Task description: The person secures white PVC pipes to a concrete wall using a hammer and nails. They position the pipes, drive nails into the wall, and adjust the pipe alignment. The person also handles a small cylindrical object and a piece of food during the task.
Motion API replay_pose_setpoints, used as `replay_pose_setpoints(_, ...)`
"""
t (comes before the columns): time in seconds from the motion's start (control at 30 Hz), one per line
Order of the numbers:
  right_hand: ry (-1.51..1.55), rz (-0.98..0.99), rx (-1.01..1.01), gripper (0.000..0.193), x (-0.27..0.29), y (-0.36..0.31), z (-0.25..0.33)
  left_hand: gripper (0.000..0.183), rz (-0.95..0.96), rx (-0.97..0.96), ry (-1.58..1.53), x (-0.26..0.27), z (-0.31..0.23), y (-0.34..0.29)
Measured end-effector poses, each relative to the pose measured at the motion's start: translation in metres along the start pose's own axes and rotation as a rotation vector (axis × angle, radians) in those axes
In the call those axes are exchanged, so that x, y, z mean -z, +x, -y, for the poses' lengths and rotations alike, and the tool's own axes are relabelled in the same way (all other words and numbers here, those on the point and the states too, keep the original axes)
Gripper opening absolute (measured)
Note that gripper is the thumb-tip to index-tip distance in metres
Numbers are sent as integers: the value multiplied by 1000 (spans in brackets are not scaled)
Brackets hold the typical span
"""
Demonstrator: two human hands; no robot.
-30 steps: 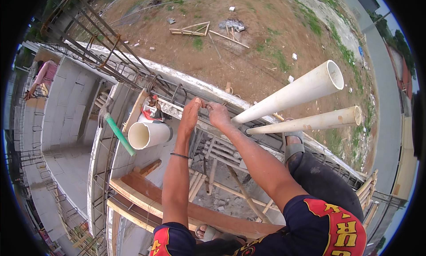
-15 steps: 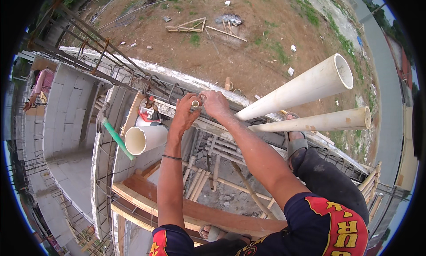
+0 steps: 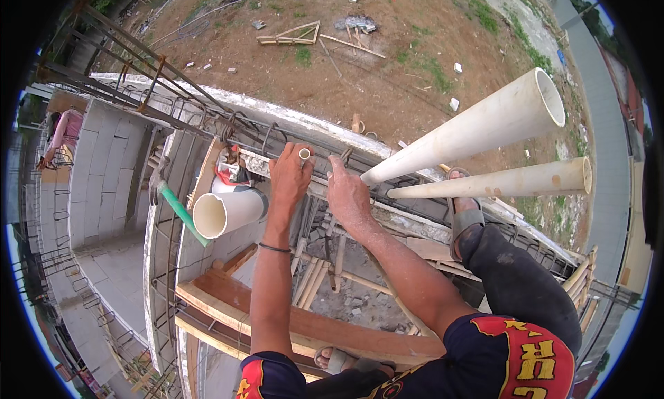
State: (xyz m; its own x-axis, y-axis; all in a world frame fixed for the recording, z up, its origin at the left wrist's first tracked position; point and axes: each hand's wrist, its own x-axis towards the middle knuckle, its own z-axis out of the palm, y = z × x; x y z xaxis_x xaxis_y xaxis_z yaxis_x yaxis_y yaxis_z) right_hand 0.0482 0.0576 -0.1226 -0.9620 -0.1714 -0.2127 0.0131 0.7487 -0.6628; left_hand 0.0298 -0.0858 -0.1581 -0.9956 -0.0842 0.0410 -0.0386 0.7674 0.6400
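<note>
My left hand point(image 3: 289, 176) is closed around a thin pale pipe point(image 3: 304, 154), whose round open end shows at the fingers; the rest of it is hidden by the hand. Just right of it, my right hand point(image 3: 348, 193) is apart from the pipe, over the wall top, its index finger stretched out and nothing visible in it. A thick white pipe point(image 3: 470, 131) and a slimmer one point(image 3: 498, 182) rise from the wall beside my right hand. Left of my left forearm stands a short, wide white pipe point(image 3: 220, 214).
A hammer with a green handle point(image 3: 181, 212) hangs at the left, near a red-and-white bag point(image 3: 232, 174). Steel rebar point(image 3: 149, 88) runs along the wall. Below me are wooden planks point(image 3: 311, 330) and a drop to rubble point(image 3: 360, 299). My sandalled foot point(image 3: 467, 216) stands on the wall.
My right hand has drawn away from the left hand and the thin pipe, back towards me and slightly right. My left hand still grips the pipe.
</note>
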Motion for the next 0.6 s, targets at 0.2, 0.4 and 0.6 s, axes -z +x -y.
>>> replay_pose_setpoints(0.2,250,-173,143,38,-23,-18,-10,23,-17,77,-176,-13,0,0)
replay_pose_setpoints(0.4,-86,-191,33,33,-5,40,-9,40,-61,-137,122,-4,15,-1)
replay_pose_setpoints(0.6,-147,-74,213,30,-8,67,-27,48,297,-163,-346,17,29,14)
